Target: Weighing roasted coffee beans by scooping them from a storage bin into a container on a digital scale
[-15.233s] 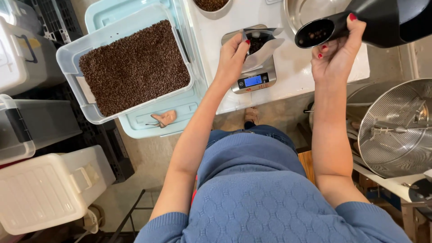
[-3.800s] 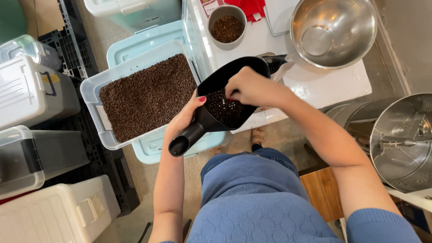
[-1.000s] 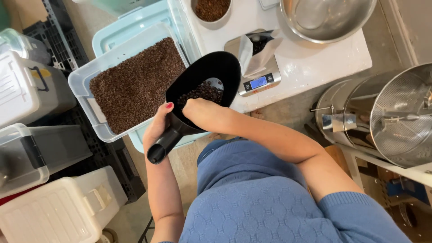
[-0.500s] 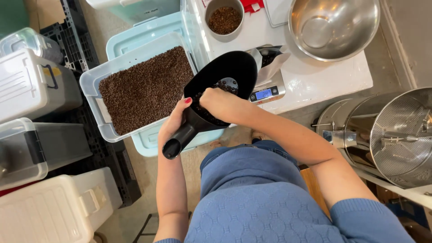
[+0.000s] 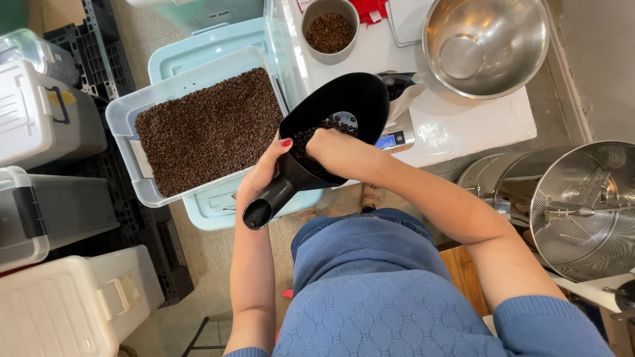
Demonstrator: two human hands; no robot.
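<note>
Left hand (image 5: 264, 175) gripping black scoop (image 5: 331, 125) handle, right hand (image 5: 331, 149) curled inside among coffee beans (image 5: 311, 142), grasp unclear, bean-filled tub (image 5: 126, 119) left, digital scale (image 5: 395, 137) beyond

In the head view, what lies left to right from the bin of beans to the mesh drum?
Clear plastic bin of brown beans → left hand → black plastic scoop → shiny steel bowl → round mesh drum.

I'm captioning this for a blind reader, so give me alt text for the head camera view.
Seen from above, a person's left hand holds a black scoop of coffee beans by its handle while the right hand reaches into it. Beneath are a clear bin of beans, a digital scale, a small cup of beans and a steel bowl.
</note>
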